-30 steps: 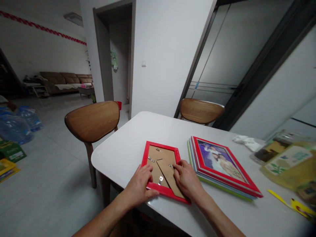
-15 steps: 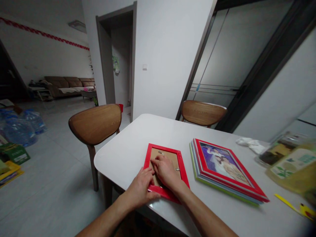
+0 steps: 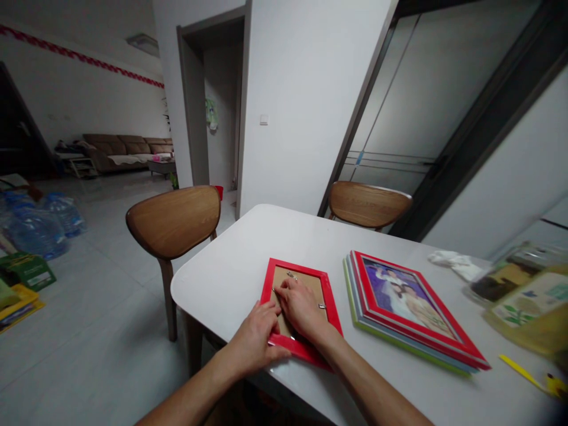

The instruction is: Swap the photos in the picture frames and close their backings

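Note:
A red picture frame [image 3: 327, 290] lies face down near the front edge of the white table, its brown backing board [image 3: 310, 280] showing with small metal clips along the sides. My left hand [image 3: 256, 332] grips the frame's lower left corner, thumb on the near edge and fingers over the left side. Bent fingers of my right hand [image 3: 298, 303] press at a metal clip by the left side of the backing; their tips are partly hidden. To the right lies a stack of frames [image 3: 412, 302], a red one with a wedding photo on top.
On the table's right are a white cloth [image 3: 455, 262], a clear container [image 3: 510, 278], a yellow-green package [image 3: 528, 307] and a yellow tool [image 3: 521, 373]. Wooden chairs [image 3: 177, 222] stand at the left and far sides of the white table [image 3: 231, 254].
The view has shifted slightly, moving the whole scene a little to the right. Both hands keep nearly the same places on the red frame.

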A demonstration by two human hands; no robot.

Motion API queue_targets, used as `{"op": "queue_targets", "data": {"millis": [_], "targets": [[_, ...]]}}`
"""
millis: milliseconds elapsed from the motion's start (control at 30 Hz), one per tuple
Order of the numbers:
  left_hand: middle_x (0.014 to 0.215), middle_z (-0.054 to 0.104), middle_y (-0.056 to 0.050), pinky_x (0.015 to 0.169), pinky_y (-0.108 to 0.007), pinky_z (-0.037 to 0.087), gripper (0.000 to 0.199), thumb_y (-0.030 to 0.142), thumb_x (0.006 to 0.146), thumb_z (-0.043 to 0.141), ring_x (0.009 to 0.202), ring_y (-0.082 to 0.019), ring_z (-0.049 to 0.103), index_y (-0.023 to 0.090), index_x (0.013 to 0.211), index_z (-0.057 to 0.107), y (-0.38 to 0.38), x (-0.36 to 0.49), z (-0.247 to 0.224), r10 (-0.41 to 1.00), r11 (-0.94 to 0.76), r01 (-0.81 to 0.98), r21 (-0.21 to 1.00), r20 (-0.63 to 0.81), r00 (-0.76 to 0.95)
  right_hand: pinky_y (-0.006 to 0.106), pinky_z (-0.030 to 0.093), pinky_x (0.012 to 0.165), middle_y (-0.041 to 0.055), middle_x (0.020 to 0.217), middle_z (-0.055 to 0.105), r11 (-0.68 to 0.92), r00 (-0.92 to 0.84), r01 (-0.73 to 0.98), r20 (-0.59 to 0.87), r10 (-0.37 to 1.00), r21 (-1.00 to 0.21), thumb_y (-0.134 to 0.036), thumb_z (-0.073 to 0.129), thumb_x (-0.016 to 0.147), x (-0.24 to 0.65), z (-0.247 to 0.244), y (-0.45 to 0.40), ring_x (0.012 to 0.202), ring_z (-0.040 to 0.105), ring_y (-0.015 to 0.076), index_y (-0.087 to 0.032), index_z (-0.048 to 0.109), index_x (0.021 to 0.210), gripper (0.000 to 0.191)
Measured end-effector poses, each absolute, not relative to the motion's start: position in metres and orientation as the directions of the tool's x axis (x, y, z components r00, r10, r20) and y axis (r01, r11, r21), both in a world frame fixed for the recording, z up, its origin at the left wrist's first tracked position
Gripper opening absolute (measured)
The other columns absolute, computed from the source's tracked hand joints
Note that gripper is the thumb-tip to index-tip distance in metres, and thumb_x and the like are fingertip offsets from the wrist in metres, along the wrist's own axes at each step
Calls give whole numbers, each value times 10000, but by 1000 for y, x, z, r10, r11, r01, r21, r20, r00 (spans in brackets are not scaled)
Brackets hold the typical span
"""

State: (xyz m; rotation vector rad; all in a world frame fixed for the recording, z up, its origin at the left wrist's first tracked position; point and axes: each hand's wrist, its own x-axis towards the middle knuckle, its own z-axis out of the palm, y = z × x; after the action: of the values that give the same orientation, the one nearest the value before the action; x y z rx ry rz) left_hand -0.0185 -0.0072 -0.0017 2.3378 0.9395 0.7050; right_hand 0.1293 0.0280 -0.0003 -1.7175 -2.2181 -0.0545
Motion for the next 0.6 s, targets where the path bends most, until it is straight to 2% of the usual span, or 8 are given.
{"op": "queue_targets", "data": {"millis": [367,600], "targets": [[1059,550,-80,916,-367,311,273,207,521,733,1031,-255,453,165,647,495,-9,-17,5,720,-642,418,642,319,616,255,290,591,80,749,592,171,-115,969,291,950,-176,-222,391,781,124,3,36,691,490,156,-164,645,722,268],[1028,565,-81,929,-344,302,269,200,524,730,1041,-239,452,169,657,498,-8,-18,3,721,-644,409,646,335,606,211,335,613,42,694,620,231,-174,947,248,953,-222,-245,438,755,126,2,40,678,519,130,-189,661,793,233]]}}
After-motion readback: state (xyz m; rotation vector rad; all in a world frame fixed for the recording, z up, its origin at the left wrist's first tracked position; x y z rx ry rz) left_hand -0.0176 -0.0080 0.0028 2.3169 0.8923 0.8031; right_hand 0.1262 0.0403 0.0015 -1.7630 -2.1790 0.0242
